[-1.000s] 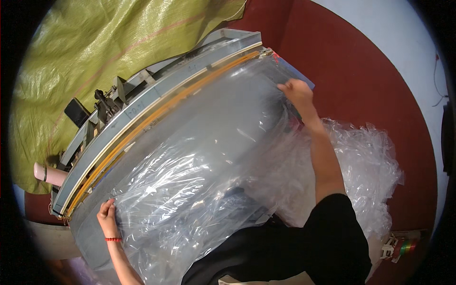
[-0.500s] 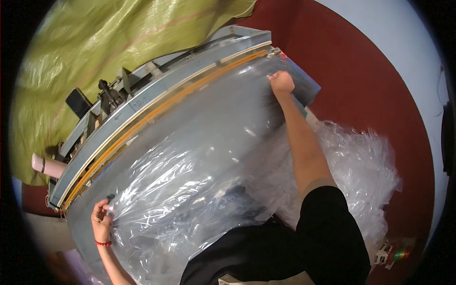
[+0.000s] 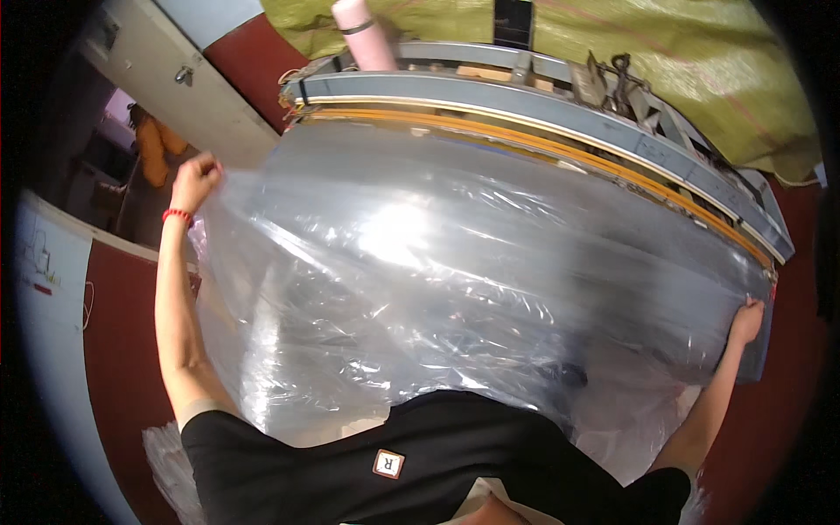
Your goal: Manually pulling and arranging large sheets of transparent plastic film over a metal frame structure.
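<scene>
View swung left since the earlier frame; left hand [image 3: 194,181] and right hand [image 3: 746,322] each clamp opposite edges of clear plastic sheet [image 3: 455,280] spread over sealing-machine bed [image 3: 525,105], fingertips hidden by film.

The plastic sheet [image 3: 437,262] is clear and glossy, with white glare and pale creases. Under it the desk [image 3: 542,101] is grey-blue, edged by a long orange-yellow strip [image 3: 560,144] and a thin white line. The cover [image 3: 700,61] behind is olive green. A pink roll [image 3: 363,35] stands at the top. The shirt [image 3: 420,464] is black; the bracelet [image 3: 178,214] is red. The wall [image 3: 122,367] is dark red.
</scene>
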Motion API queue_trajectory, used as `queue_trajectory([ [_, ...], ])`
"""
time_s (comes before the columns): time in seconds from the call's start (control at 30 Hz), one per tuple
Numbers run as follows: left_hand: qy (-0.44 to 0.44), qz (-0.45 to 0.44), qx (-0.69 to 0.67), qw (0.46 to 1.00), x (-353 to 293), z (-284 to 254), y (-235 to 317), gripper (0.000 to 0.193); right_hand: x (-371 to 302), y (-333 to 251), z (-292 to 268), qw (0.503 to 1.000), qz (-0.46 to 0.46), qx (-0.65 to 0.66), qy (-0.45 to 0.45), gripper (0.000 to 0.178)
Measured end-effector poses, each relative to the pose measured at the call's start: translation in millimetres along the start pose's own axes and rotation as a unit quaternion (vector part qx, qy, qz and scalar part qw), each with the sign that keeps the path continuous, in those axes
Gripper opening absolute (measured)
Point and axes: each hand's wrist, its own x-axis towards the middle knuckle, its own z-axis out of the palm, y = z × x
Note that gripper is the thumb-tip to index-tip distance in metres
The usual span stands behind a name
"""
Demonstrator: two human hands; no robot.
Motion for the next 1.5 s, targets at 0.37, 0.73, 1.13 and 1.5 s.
queue_trajectory([
  [0.37, 0.041, 0.183, -0.083, 0.979, -23, 177, 95, 0.033, 12, 34, 13, 1.0, 0.0, 0.008, 0.017, 0.025],
  [0.73, 0.004, 0.166, 0.053, 0.985, -36, 144, 116, 0.039, 10, 82, 16, 0.982, -0.103, 0.105, 0.115, 0.024],
  [1.13, -0.028, 0.226, 0.083, 0.97, -26, 129, 111, 0.02, 14, 114, 11, 0.988, -0.069, 0.135, 0.031, 0.026],
  [1.5, 0.182, 0.104, -0.037, 0.977, -12, 174, 142, 0.025, -11, 144, -70, 0.946, -0.033, 0.286, 0.146, 0.03],
])
